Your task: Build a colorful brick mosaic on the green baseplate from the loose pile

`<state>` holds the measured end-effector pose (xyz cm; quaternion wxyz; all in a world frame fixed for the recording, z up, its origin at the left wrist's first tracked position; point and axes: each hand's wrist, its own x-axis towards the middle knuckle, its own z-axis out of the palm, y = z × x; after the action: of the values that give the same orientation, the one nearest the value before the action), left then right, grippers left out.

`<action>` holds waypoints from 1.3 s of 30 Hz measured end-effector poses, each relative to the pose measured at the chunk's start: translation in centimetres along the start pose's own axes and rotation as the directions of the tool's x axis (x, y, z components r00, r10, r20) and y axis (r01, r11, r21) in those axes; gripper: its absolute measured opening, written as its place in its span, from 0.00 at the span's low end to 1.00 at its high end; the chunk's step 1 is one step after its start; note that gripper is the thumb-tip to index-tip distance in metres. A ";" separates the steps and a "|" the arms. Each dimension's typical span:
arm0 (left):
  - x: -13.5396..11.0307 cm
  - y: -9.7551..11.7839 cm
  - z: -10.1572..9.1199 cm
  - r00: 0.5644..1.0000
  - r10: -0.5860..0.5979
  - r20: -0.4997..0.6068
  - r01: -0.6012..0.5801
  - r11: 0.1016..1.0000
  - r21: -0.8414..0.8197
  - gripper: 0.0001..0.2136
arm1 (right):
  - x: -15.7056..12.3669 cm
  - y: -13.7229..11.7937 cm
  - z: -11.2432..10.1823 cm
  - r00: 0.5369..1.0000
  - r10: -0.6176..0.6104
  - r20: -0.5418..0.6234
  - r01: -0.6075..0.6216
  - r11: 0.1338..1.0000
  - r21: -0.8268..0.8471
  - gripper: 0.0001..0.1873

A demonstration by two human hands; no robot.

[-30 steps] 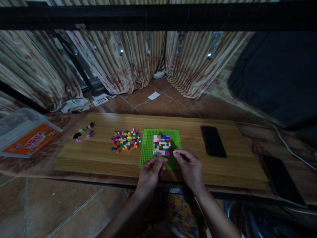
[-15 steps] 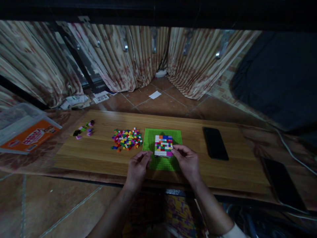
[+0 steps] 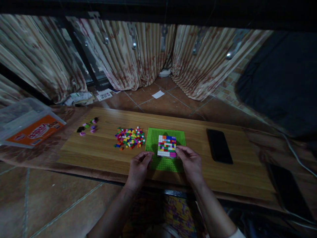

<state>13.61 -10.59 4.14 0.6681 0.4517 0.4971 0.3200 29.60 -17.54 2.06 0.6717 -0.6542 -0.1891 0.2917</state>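
A green studded baseplate lies on a low wooden board. On it sits a square patch of small multicoloured bricks. My right hand has its fingertips pinched at the patch's near right corner. My left hand rests at the baseplate's near left edge with its fingers curled; whether they hold anything is hidden. A loose pile of coloured bricks lies just left of the baseplate.
A few purple, green and black bricks lie at the board's far left. A dark phone lies right of the baseplate, another dark slab further right. A clear plastic box with an orange label stands at left. Curtains hang behind.
My left hand has moved left from the patch's near edge to the baseplate's near left edge. My right hand has closed in on the patch's near right corner. The camera shifted slightly.
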 end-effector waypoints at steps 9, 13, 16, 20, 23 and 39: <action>0.3 -0.2 -0.2 1.000 -0.017 0.016 0.018 0.998 -0.053 0.14 | 0.3 0.2 0.1 0.992 0.123 0.008 -0.123 0.985 0.118 0.14; 0.6 -0.3 -0.2 0.999 -0.037 0.010 0.038 0.997 -0.069 0.14 | 0.4 0.2 0.2 0.993 0.116 -0.003 -0.115 0.988 0.101 0.14; 0.6 -0.2 -0.1 0.999 -0.041 0.012 0.041 0.997 -0.059 0.14 | 0.4 0.2 0.2 0.995 0.098 0.004 -0.098 0.992 0.075 0.14; 0.5 -0.1 -0.2 1.000 -0.023 0.018 0.023 0.999 -0.036 0.14 | 0.4 0.2 0.2 0.994 0.111 0.016 -0.112 0.990 0.089 0.14; 0.5 0.0 -0.8 1.000 -0.003 0.002 0.003 1.000 -0.012 0.14 | 0.4 0.3 -0.1 0.986 0.159 0.040 -0.163 0.979 0.121 0.15; 2.9 -0.7 -10.1 0.855 0.484 -0.184 -0.172 0.600 0.782 0.16 | -7.0 -2.9 5.1 0.825 -0.287 0.487 0.486 0.800 -0.351 0.08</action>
<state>4.86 -5.41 1.36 0.2443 0.6977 0.6079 0.2901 21.47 -18.05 6.20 0.4877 -0.6640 -0.5216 0.2216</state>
